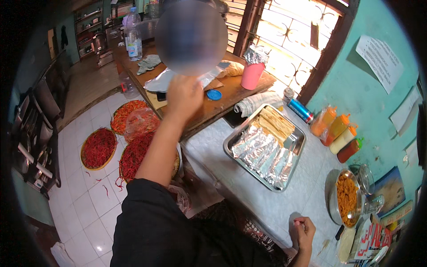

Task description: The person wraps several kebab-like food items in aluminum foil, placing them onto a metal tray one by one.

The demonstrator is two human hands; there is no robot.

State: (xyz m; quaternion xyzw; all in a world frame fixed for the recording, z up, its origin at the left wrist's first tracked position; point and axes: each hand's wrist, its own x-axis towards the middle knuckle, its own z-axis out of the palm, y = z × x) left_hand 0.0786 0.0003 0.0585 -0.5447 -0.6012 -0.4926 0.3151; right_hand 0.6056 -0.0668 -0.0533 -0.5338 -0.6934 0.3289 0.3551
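Note:
My left hand (pixel 184 97) is stretched far out over the wooden table, at the near edge of a crumpled sheet of aluminium foil (pixel 160 83). A blurred disc covers the space just beyond it, and its fingers are mostly hidden. Low over the grey-white tabletop, my right hand (pixel 305 230) has its fingers curled together; anything inside them is too small to make out. Between the hands, a metal tray (pixel 278 189) holds several foil-wrapped rolls (pixel 262 153) and bare flatbread rolls (pixel 275 123). Beside my left hand lies a blue lid (pixel 214 95).
A pink cup (pixel 253 75) topped with foil stands on the wooden table. Several sauce bottles (pixel 340 129) and a blue can (pixel 300 110) line the wall. A bowl of orange-brown filling (pixel 347 198) sits at right. Baskets of red chillies (pixel 98 149) rest on the floor at left.

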